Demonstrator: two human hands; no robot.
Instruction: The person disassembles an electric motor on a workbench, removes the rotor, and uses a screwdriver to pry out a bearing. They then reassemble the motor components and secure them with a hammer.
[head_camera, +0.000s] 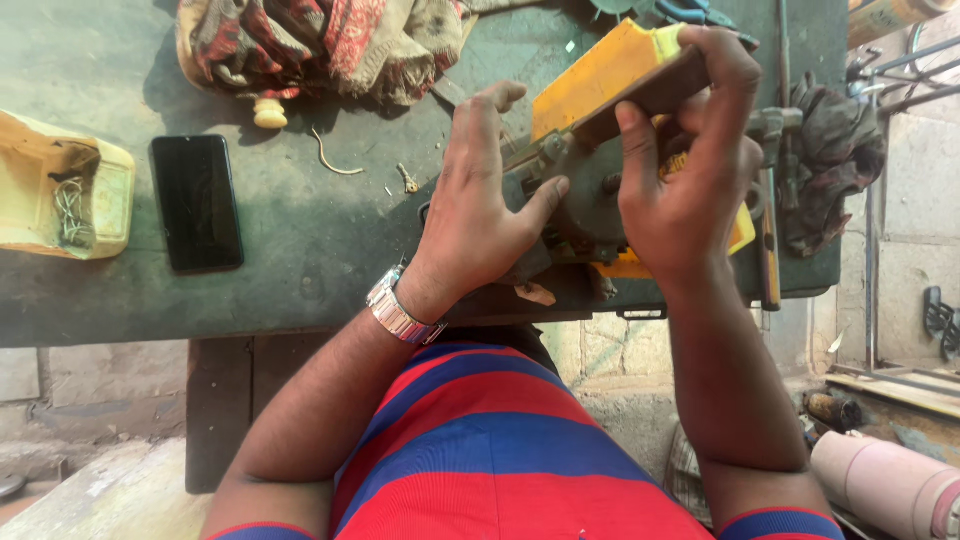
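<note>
Matt yellow plastic tool casing, greasy grey metal gearbox (grimy), glossy black phone

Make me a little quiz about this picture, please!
1. True or false: the phone on the table has a dark screen.
2. What is on the left hand's wrist: A watch, B glove, C string?
3. What colour is the tool that the right hand grips?

Key: 1 true. 2 A. 3 yellow.
</note>
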